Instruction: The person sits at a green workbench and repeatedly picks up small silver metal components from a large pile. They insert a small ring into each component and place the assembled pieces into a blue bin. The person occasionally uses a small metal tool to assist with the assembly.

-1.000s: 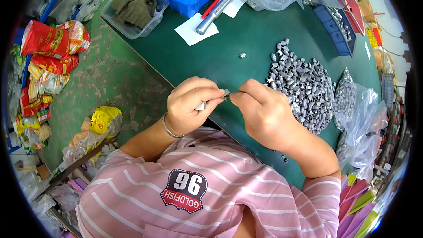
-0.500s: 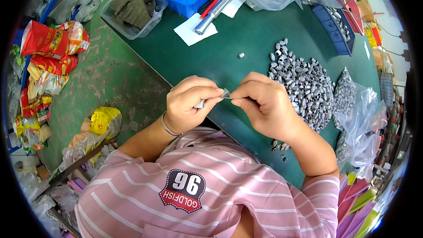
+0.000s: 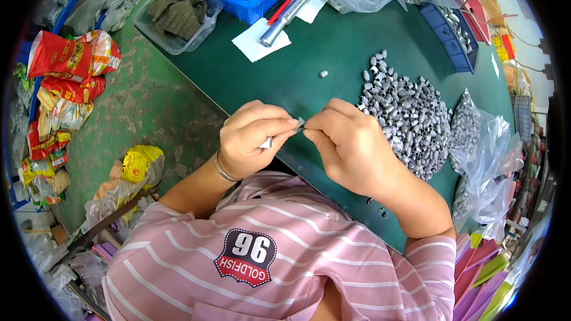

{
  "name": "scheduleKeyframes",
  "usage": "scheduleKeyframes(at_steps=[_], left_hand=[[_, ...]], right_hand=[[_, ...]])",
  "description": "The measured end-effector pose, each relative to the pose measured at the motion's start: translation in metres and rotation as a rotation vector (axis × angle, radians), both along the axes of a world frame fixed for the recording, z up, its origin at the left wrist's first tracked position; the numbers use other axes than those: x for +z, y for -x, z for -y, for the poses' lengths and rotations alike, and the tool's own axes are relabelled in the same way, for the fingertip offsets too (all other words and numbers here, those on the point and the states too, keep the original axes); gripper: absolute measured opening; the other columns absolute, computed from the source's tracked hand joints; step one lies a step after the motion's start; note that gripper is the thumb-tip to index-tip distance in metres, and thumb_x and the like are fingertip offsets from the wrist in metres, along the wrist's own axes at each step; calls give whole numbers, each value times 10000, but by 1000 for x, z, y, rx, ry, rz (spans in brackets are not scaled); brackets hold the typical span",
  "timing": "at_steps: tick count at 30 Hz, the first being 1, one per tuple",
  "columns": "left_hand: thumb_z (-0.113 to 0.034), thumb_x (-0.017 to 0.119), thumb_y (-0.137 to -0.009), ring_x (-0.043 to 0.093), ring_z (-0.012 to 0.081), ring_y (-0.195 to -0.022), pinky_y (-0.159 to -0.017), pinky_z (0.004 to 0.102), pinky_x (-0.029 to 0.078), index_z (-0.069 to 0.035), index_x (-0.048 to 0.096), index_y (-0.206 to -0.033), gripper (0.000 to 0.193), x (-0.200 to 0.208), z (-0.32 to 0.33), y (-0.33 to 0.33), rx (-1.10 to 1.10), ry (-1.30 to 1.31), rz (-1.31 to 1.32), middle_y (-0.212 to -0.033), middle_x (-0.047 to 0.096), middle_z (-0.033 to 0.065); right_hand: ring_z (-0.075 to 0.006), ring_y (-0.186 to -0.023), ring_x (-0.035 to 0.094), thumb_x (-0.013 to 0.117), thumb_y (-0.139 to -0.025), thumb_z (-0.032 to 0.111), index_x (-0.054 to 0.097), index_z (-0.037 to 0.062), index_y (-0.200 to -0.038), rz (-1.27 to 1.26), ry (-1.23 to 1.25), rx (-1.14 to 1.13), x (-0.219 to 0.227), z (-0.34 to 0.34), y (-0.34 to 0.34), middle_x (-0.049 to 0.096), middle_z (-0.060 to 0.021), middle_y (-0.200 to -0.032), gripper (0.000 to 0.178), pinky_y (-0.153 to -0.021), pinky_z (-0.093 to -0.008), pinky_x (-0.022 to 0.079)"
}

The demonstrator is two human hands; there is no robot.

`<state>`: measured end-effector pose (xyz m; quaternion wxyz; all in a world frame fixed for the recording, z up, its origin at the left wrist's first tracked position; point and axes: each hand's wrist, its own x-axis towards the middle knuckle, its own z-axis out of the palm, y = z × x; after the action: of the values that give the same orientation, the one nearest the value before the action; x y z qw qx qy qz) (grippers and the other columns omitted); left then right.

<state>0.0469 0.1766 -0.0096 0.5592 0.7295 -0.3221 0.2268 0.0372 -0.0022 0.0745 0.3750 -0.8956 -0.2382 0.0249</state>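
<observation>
My left hand (image 3: 251,134) is closed, pinching a small grey metal piece (image 3: 300,122) between thumb and forefinger over the table's near edge. A pale, flat-ended bit (image 3: 266,142) sticks out from under its curled fingers; I cannot make out what it belongs to. Fingertips of my right hand (image 3: 351,145) are pressed together against the same piece from the right. Whether they also hold something thin is hidden. Right of that hand lies a heap of small grey metal sleeves (image 3: 410,119), and a single sleeve (image 3: 323,74) lies apart beyond my hands.
On the green table (image 3: 262,83) are a clear tub with dark cloth (image 3: 175,12), a blue tray (image 3: 250,6), a metal rod-like tool (image 3: 288,15) on white paper and a blue parts bin (image 3: 449,38). Plastic bags of parts (image 3: 467,122) stand right; food packets (image 3: 59,56) hang left.
My right fingertips have moved slightly left, closer to the left ones. The thin metal end that showed at them is now mostly hidden. My left hand has hardly shifted.
</observation>
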Motion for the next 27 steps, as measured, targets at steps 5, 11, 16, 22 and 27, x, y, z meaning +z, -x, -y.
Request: scheduleKeyframes(at_steps=[5, 11, 16, 22, 27], left_hand=[[103, 718, -632, 593, 211, -652, -558, 280, 463, -1, 634, -842, 249, 2, -6, -6, 31, -86, 50, -798, 625, 126], [72, 744, -628, 594, 208, -638, -547, 285, 462, -19, 651, -825, 236, 2, -9, -7, 34, 18, -19, -806, 631, 101], [71, 749, -629, 591, 200, -636, -536, 278, 456, -18, 653, -828, 238, 5, -6, -5, 25, 47, -32, -808, 632, 100], [84, 749, -621, 575, 191, -605, -505, 273, 434, -24, 652, -836, 259, 5, -6, -6, 2, 28, 43, -807, 632, 92], [79, 753, -613, 560, 186, -570, -493, 270, 421, -29, 652, -837, 268, 5, -3, -7, 6, 19, 107, -798, 630, 79]], right_hand=[[-301, -573, 584, 610, -739, -14, 621, -19, -733, -546, -161, 14, 1, 8, -10, 577, -171, -689, 13, -562, -371, 464], [-240, -556, 553, 604, -748, -19, 631, -16, -793, -305, -213, -54, 8, 8, -8, 545, -127, -647, 52, -515, -310, 443], [-318, -588, 573, 602, -763, 8, 613, 3, -803, -87, -114, 7, 10, 4, -3, 560, -148, -665, 41, -524, -369, 466], [-338, -603, 594, 607, -776, 41, 602, 2, -790, -95, -85, 4, 11, 4, -2, 596, -162, -681, 42, -530, -384, 481], [-192, -507, 553, 606, -800, -4, 607, -16, -798, -265, -116, -8, 14, 4, -1, 584, -112, -638, 12, -475, -275, 425]])
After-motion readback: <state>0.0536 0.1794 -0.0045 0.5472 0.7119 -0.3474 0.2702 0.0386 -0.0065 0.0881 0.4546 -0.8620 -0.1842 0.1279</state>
